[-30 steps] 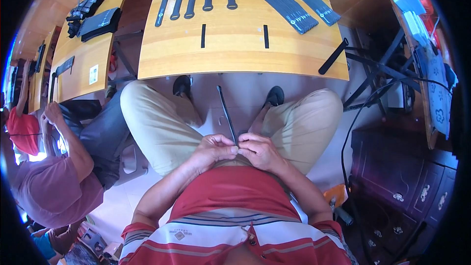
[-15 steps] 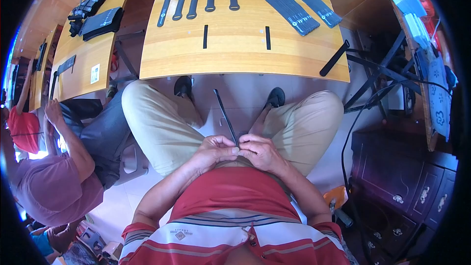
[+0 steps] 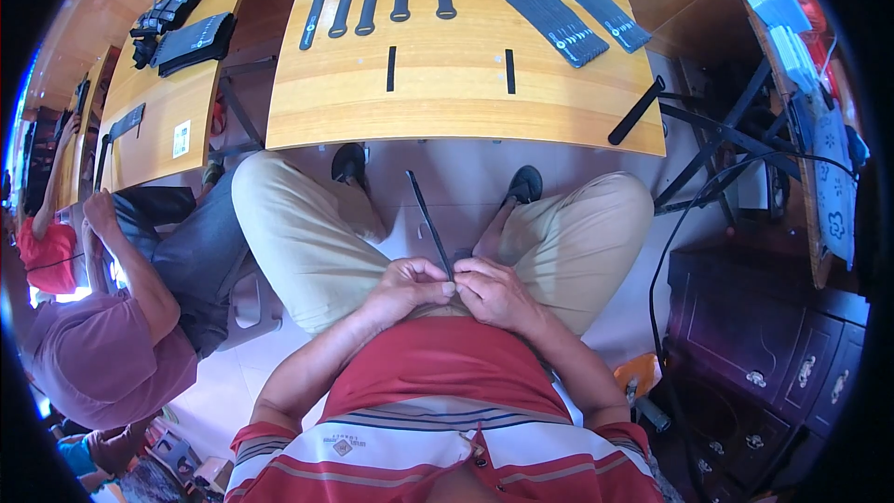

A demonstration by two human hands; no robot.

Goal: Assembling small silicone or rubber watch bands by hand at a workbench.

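As seen from the head camera, your left hand (image 3: 407, 287) and right hand (image 3: 496, 293) meet above your lap, fingers pinched on the lower end of a thin black strap (image 3: 429, 221), which angles toward the yellow wooden counter (image 3: 447, 112).

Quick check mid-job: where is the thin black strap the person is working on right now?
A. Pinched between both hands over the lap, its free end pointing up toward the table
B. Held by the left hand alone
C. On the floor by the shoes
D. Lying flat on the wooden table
A. The thin black strap rises from where the left hand and right hand meet above the lap, short of the wooden table.
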